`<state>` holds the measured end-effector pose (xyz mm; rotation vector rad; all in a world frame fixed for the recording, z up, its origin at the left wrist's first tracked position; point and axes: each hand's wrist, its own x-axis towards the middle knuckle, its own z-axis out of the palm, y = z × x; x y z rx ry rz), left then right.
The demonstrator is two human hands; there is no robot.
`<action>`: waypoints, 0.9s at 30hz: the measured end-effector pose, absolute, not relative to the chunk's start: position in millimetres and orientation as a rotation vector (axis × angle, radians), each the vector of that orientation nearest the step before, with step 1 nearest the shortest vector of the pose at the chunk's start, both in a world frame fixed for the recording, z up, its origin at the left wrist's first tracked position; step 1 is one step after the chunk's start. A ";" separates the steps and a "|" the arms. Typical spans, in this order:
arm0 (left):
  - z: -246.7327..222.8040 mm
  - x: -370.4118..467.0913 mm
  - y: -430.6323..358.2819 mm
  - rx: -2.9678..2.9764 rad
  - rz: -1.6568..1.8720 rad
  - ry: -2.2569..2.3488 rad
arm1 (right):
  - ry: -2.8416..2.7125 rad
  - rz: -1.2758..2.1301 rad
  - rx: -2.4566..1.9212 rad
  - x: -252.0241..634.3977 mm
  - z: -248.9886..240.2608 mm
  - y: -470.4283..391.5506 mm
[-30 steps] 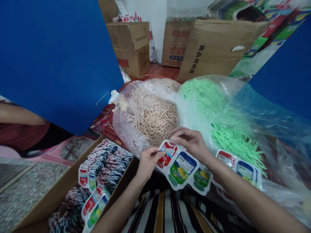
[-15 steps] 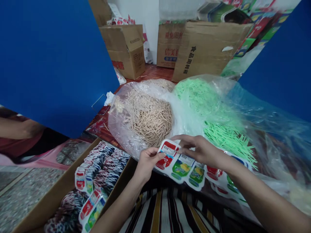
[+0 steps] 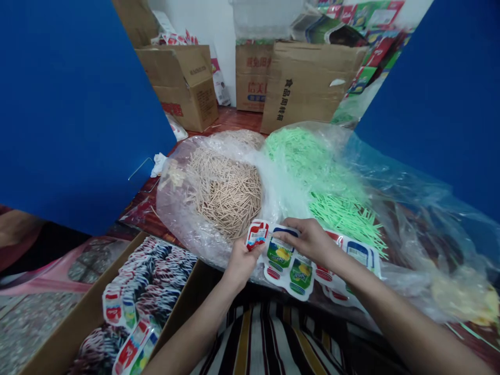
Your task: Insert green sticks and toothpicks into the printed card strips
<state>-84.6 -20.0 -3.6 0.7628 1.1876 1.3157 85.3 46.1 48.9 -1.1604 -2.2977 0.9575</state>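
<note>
A flat, scalloped packet (image 3: 279, 253) with red and green drink pictures is held in front of me. My left hand (image 3: 242, 262) pinches its red left part between thumb and fingers. At its upper edge, my right hand (image 3: 312, 240) is closed on the packet, thumb and fingertips near the green picture. Similar packets (image 3: 357, 255) lie to the right, partly under my right forearm. Just beyond my hands, beige thin sticks (image 3: 230, 195) fill one clear plastic bag, and bright green sticks (image 3: 339, 211) spill from another.
At lower left, a cardboard box (image 3: 50, 344) holds rows of packed printed packets (image 3: 156, 276). Cartons (image 3: 308, 86) stand at the back of the reddish table, between blue panels (image 3: 70, 104). Part of another person's arm (image 3: 17, 229) shows at far left.
The view has shifted, so the scene sits slightly further left. Both hands still hold the packet; my left fingers now cover more of its red part's lower end.
</note>
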 end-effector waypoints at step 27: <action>-0.5 -8.6 -15.3 0.616 1.105 1.177 | -2.460 0.308 -2.092 248.6 0.3 120.9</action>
